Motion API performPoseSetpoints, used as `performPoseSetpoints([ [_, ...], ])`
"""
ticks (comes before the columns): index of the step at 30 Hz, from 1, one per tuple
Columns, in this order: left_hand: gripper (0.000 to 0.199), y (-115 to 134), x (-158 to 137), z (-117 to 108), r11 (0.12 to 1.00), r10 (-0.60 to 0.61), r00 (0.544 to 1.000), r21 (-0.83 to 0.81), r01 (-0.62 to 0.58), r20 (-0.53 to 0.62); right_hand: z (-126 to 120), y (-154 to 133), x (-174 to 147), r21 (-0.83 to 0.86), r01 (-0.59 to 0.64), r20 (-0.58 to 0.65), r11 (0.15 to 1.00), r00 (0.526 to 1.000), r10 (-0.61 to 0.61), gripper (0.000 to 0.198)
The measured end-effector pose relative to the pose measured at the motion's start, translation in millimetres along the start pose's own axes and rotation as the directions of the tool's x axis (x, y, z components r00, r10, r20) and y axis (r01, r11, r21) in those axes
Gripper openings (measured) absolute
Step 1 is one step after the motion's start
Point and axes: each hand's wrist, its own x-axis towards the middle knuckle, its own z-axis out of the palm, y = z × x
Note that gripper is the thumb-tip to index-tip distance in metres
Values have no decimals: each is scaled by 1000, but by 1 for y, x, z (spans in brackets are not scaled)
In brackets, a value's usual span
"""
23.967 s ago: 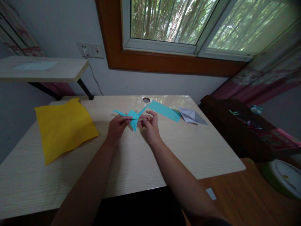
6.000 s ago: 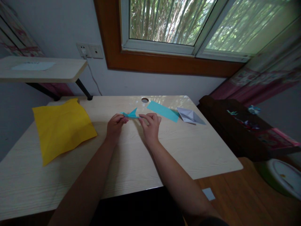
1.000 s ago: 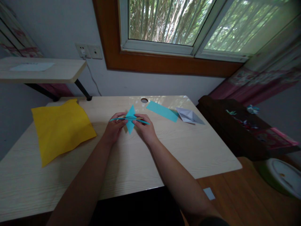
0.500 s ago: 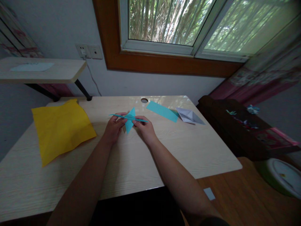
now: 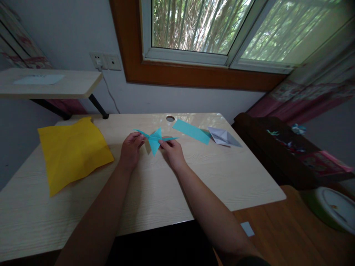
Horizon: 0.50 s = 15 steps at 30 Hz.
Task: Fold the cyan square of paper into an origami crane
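A folded turquoise paper figure (image 5: 154, 142), shaped like an origami bird or boat with long thin points to both sides, is held just above the desk. My left hand (image 5: 131, 148) pinches its left point between thumb and fingers. With thumb and fingertips, my right hand (image 5: 172, 150) grips the figure near the base of its right point. One flap spreads downward toward me and another points up at the back. Fingertips behind the paper are partly hidden.
A creased yellow sheet (image 5: 74, 155) lies on the pale desk (image 5: 155, 199) at left. To the right rest a turquoise paper strip (image 5: 191, 131) and a white folded paper boat (image 5: 223, 136). A raised shelf (image 5: 77, 79) stands at the back left, near a cable hole (image 5: 170, 119).
My left hand has shifted slightly left and turned, raising the figure's left point. The paper has tilted, so its front flap shows more broadly. Both hands still hold it.
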Motion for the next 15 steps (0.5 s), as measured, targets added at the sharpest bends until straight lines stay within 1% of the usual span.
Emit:
performPoseSetpoints([
  [3,28,2,0,-3,999,44,998,6,-43,-45,-2,0,0,-71,40,0,997,999,-41,25],
  [7,37,3,1,-5,993,98,995,-67,-100,-33,-5,-1,1,-202,139,-14,969,989,-145,27],
  [10,44,2,3,-5,986,90,994,-134,-97,-57,-6,-1,2,-257,200,-11,946,978,-210,26],
  [13,45,2,5,-5,988,69,995,-136,-79,-75,-6,-1,1,-270,227,-6,936,972,-237,23],
  [15,43,2,5,-5,989,62,996,-129,-71,-68,-6,-2,1,-272,230,-2,934,971,-240,21],
])
